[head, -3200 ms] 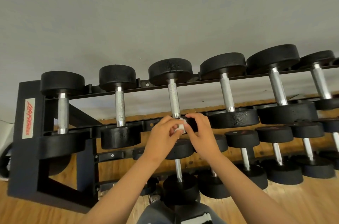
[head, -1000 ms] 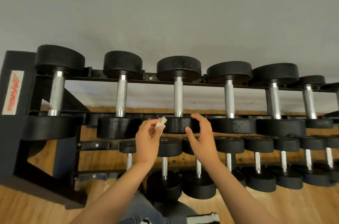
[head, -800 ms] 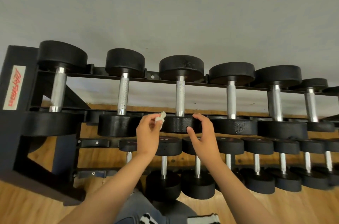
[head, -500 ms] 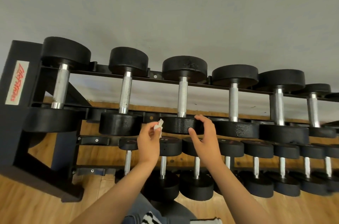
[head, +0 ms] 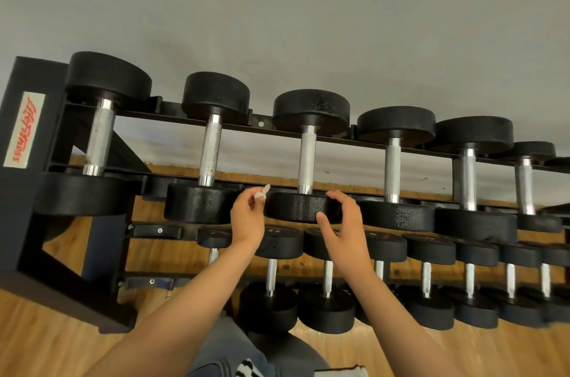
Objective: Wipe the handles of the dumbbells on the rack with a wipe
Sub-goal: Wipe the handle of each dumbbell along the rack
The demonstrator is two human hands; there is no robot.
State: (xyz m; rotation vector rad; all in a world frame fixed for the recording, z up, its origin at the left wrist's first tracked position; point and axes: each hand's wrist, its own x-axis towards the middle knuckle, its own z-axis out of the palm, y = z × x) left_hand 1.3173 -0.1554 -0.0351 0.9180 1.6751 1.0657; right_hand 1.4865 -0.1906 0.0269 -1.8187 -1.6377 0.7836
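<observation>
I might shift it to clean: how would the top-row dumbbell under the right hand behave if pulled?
Probably heavy: the dumbbell has thick, solid-looking heads, so the right hand alone may struggle. Its round heads could roll once off the rack. The knurled handle likely offers a surer grip than the broad head.

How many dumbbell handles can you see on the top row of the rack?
6, left to right: first handle by the rack label, second handle, third handle, fourth handle, fifth handle, sixth handle. A seventh may be cut off at the right edge.
</observation>
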